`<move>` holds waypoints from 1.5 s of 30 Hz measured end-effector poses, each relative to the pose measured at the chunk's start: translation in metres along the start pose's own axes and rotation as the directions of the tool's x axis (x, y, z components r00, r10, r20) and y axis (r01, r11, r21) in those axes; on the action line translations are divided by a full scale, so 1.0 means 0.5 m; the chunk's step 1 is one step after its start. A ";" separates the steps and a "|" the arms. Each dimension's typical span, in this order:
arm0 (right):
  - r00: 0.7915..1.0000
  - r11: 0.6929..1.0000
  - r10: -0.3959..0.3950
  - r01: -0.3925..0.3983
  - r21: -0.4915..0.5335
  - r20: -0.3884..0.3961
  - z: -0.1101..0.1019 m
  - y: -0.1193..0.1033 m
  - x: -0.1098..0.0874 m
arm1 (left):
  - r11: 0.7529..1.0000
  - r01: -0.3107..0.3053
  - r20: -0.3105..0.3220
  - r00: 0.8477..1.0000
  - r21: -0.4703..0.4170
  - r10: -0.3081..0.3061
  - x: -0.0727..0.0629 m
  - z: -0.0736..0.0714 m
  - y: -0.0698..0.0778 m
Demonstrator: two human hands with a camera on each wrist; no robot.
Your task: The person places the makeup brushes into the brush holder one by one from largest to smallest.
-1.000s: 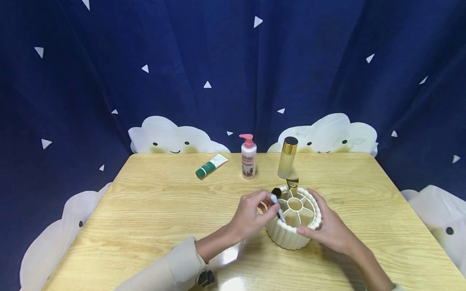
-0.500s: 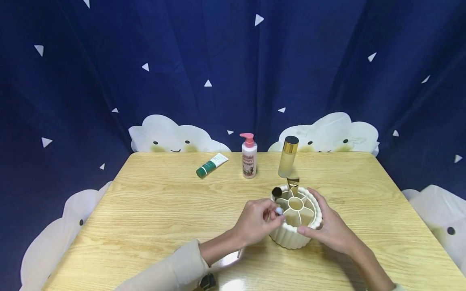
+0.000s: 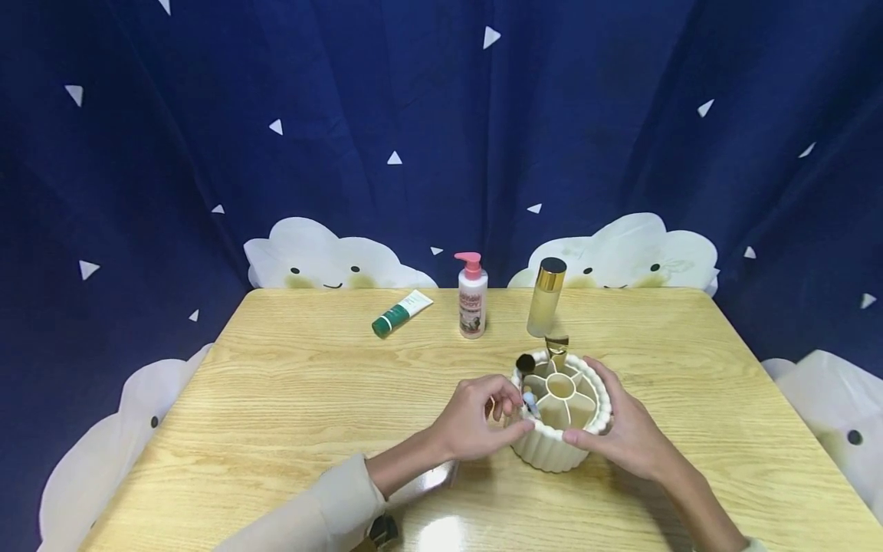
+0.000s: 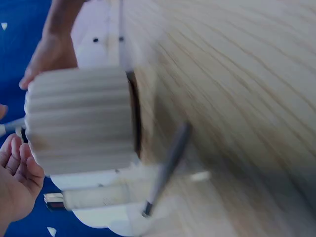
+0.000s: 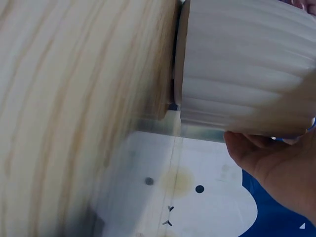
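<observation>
A cream ribbed makeup organizer with a round middle slot and several compartments stands on the table. My right hand grips its right side, thumb at the front rim and fingers behind. My left hand is just left of the rim, fingers loosely bent and thumb near the edge, holding nothing. Close to its fingertips, a slim pale blue-ended stick stands tilted in a left compartment, its lower part hidden. A fluffy black makeup brush and a flat gold-collared brush stand in the back compartments.
Behind the organizer stand a gold-capped bottle and a pink pump bottle. A green and white tube lies farther left. By the left sleeve is a dark brush head. A grey slim stick shows blurred in the left wrist view.
My left hand lowered the pale blue-ended stick into the left compartment and let go of it, its fingers drawing back slightly. The right hand stays on the organizer.
</observation>
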State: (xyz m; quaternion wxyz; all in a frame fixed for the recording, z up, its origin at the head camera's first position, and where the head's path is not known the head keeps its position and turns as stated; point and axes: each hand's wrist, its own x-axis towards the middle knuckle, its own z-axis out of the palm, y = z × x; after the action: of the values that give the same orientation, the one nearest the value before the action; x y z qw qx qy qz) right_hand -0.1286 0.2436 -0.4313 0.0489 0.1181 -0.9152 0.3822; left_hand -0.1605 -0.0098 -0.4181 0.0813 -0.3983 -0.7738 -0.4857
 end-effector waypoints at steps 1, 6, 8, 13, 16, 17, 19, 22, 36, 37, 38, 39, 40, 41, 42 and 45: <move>1.000 1.000 0.006 -0.006 -0.011 -0.008 0.000 -0.002 0.000 | 1.000 -0.010 0.005 1.000 -0.014 0.010 -0.002 -0.004 -0.008; 0.999 0.998 0.044 -0.045 -0.048 -0.025 0.002 -0.007 -0.001 | 0.994 0.108 0.013 0.994 -0.033 -0.108 -0.015 -0.023 -0.044; 0.999 0.998 0.042 -0.043 -0.056 -0.020 0.003 -0.008 -0.001 | 0.981 0.195 0.033 0.980 -0.002 -0.195 -0.018 -0.029 -0.055; 1.000 0.993 0.016 -0.016 -0.117 -0.002 0.002 -0.011 -0.001 | 0.923 0.330 0.110 0.928 0.198 -0.355 -0.022 -0.040 -0.072; 1.000 0.988 0.007 -0.005 -0.153 0.012 0.000 -0.014 -0.002 | 0.869 0.388 0.130 0.888 0.308 -0.442 -0.023 -0.042 -0.079; 1.000 0.987 0.006 -0.004 -0.160 0.015 -0.001 -0.015 -0.003 | 0.851 0.409 0.129 0.873 0.330 -0.470 -0.023 -0.042 -0.081; 1.000 0.986 0.003 0.001 -0.169 0.020 -0.002 -0.017 -0.005 | 0.818 0.443 0.121 0.849 0.368 -0.514 -0.024 -0.040 -0.087; 1.000 0.985 -0.005 0.010 -0.175 0.024 -0.003 -0.016 -0.009 | 0.783 0.476 0.099 0.827 0.401 -0.553 -0.025 -0.034 -0.096; 1.000 0.996 0.019 -0.017 -0.093 0.018 -0.007 -0.014 -0.004 | 0.763 0.489 0.086 0.816 0.423 -0.571 -0.016 -0.002 -0.112; 1.000 0.995 0.022 -0.020 -0.097 0.019 -0.007 -0.014 -0.003 | 0.762 0.495 0.082 0.815 0.418 -0.574 -0.015 -0.001 -0.113; 1.000 0.995 0.024 -0.022 -0.102 0.020 -0.007 -0.014 -0.003 | 0.762 0.497 0.076 0.816 0.414 -0.573 -0.014 0.000 -0.113; 0.999 0.994 0.028 -0.025 -0.109 0.022 -0.006 -0.014 -0.003 | 0.762 0.503 0.073 0.814 0.409 -0.577 -0.013 0.000 -0.114; 0.999 0.993 0.029 -0.027 -0.117 0.023 -0.006 -0.014 -0.004 | 0.762 0.507 0.067 0.814 0.403 -0.577 -0.012 0.001 -0.114; 0.999 0.992 0.030 -0.027 -0.122 0.024 -0.005 -0.014 -0.004 | 0.759 0.514 0.065 0.810 0.400 -0.582 -0.011 0.001 -0.115; 0.999 0.992 0.030 -0.027 -0.125 0.024 -0.005 -0.014 -0.004 | 0.758 0.520 0.065 0.806 0.394 -0.588 -0.010 0.001 -0.115; 0.999 0.992 0.029 -0.026 -0.123 0.022 -0.004 -0.013 -0.004 | 0.747 0.539 0.065 0.793 0.390 -0.606 -0.006 -0.001 -0.114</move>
State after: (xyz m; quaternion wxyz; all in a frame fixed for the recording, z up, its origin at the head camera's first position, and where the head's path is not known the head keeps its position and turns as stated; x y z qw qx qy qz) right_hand -0.1249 0.2410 -0.4257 0.0398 0.1069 -0.9390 0.3245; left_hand -0.1981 -0.0239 -0.4585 -0.0756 -0.1634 -0.9365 -0.3009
